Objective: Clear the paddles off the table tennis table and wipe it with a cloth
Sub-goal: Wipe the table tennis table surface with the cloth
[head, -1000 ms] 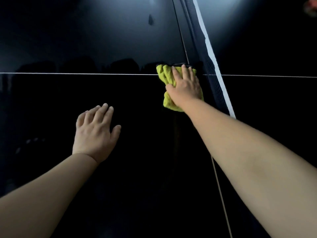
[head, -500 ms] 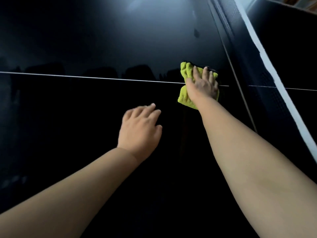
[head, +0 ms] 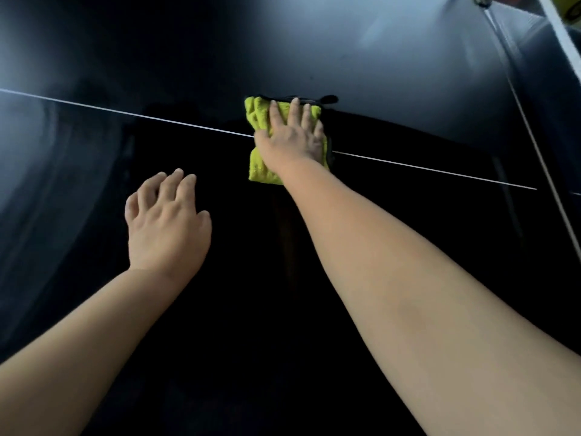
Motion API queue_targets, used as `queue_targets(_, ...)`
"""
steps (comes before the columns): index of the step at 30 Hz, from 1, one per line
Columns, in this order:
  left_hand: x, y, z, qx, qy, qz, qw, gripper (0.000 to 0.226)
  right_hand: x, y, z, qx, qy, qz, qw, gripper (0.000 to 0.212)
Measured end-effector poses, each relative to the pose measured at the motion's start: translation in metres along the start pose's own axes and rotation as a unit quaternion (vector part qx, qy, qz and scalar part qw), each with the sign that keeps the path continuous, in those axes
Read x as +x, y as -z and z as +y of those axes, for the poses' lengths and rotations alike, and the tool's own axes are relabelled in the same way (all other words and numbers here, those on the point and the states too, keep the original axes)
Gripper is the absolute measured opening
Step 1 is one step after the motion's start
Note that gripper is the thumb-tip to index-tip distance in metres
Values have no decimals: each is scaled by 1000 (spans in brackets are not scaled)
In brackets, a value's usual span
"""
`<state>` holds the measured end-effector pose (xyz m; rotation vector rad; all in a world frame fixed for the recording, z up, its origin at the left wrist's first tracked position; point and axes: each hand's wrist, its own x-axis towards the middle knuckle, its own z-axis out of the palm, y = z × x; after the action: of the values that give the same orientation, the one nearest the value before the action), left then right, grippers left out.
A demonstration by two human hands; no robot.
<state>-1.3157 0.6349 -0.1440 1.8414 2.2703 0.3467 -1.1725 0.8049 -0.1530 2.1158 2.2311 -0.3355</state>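
Observation:
A folded yellow-green cloth (head: pixel 258 118) lies flat on the dark table tennis table (head: pixel 157 58), across its thin white centre line (head: pixel 125 114). My right hand (head: pixel 294 136) presses down on the cloth with its fingers spread and straight. Nearer to me and to the left, my left hand (head: pixel 166 221) rests palm down on the bare table surface, fingers loosely bent, holding nothing. No paddle shows in this view.
The net (head: pixel 534 89), with its white top band, runs along the right side up to the top right corner. A glossy sheen lies over the far half of the table. Something yellow (head: pixel 570 11) peeks in at the top right corner.
The cloth under my right hand has slid leftward, away from the net, along the centre line. My left hand has shifted along the table with it, and the view has swung left.

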Motion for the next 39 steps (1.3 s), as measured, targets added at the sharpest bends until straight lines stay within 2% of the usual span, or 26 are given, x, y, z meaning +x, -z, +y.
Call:
queue_targets(3,-12,9,-19,5,27,-3,1000,56,-20,-7,-42,-10,57,-23,998,68)
queue_targets(6,-24,15,-21,11,43,-10,999,55,-45,-10,-53,-27,113,-44,992,69)
queue_targets(11,-44,12,10,8,63,-21,998,56,-90,-11,-26,-42,191,-68,978,70)
queue_targets(15,-56,-2,57,-1,53,-22,998,55,-114,-8,27,-42,205,-66,976,70)
queue_targets(19,-66,-23,119,-8,24,-30,999,57,-121,0,104,-30,171,-47,984,69)
queue_targets(26,-86,-63,242,-22,-60,-32,997,63,-122,19,266,-3,59,-10,998,66)
queue_targets(30,-99,-86,304,-15,-104,-37,994,76,-126,28,357,3,-10,9,1000,66)
queue_targets(35,-120,-113,353,0,-152,-50,987,77,-139,38,453,9,-79,18,997,67)
queue_targets(39,-135,-119,370,-5,-175,-51,983,82,-164,40,492,32,-163,29,986,65)
